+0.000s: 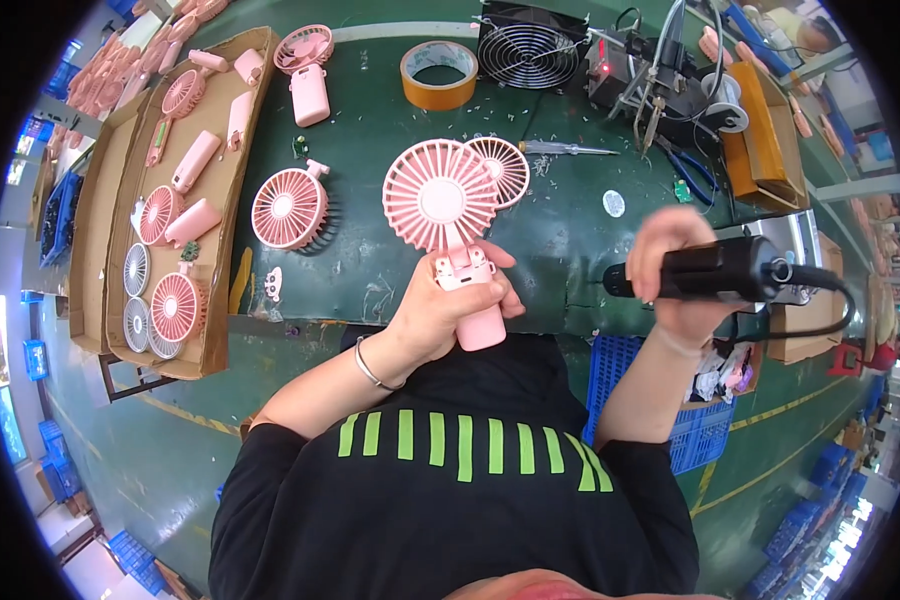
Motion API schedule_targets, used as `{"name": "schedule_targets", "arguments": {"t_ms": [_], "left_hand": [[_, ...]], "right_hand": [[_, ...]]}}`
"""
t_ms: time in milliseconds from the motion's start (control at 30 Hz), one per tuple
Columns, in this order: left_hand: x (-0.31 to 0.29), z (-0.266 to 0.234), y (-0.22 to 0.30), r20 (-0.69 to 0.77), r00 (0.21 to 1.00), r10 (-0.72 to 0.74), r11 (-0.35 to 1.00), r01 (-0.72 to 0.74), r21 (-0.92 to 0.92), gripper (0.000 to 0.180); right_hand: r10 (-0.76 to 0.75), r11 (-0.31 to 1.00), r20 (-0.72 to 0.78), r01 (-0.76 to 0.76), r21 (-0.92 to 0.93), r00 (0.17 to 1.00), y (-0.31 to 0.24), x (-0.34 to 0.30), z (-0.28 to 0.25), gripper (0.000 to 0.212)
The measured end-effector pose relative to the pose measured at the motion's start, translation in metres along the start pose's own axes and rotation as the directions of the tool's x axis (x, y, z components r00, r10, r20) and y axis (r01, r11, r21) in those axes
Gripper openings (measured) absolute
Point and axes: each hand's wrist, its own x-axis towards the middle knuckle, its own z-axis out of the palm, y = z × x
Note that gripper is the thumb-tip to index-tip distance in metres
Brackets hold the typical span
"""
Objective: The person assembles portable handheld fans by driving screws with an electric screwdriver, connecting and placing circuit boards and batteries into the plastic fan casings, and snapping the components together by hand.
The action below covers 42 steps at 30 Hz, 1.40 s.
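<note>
A pink handheld fan (436, 200) is upright in front of me, gripped by its handle in my left hand (435, 315). My thumb lies across the handle just below the hinge. Partly covered by the fan head, a round pink fan grille (505, 172) lies on the green bench mat. My right hand (670, 240), somewhat blurred, is closed around a black corded electric screwdriver (725, 272). The tool is held sideways, its tip pointing left toward the fan but apart from it. Its cable loops at the right.
A cardboard tray (220, 150) of pink fan parts stands left. Another fan head (289, 208) lies beside it. Behind are a tape roll (440, 95), a black cooling fan (532, 45), a slim screwdriver (575, 149) and a soldering device (620, 75). Pliers (695, 172) lie right.
</note>
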Motion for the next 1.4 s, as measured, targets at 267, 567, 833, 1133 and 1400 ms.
{"name": "schedule_targets", "arguments": {"t_ms": [267,567,833,1133,1400], "left_hand": [[0.006,0.007,-0.002,-0.074,0.996,-0.053,0.996,0.058,0.065,0.036],[0.009,-0.001,-0.007,-0.055,0.997,-0.055,0.992,0.061,0.108,0.031],[0.006,0.008,-0.009,-0.099,0.995,0.023,0.977,-0.001,0.214,0.03],[0.005,0.004,-0.007,-0.052,0.999,-0.003,0.993,0.009,0.117,0.034],[0.01,-0.002,-0.008,-0.032,0.999,-0.001,0.995,0.004,0.095,0.032]], "right_hand": [[-0.585,0.804,-0.214,0.593,-0.033,0.782,-0.006,-0.001,0.093,0.048],[-0.575,0.818,-0.081,0.568,-0.096,0.814,0.007,-0.01,0.1,0.028],[-0.537,0.832,0.038,0.537,-0.143,0.843,0.017,-0.008,0.097,0.026],[-0.605,0.789,0.025,0.604,-0.112,0.796,0.008,-0.012,0.099,0.025],[-0.559,0.816,0.134,0.572,-0.088,0.818,0.011,0.001,0.089,0.017]]}}
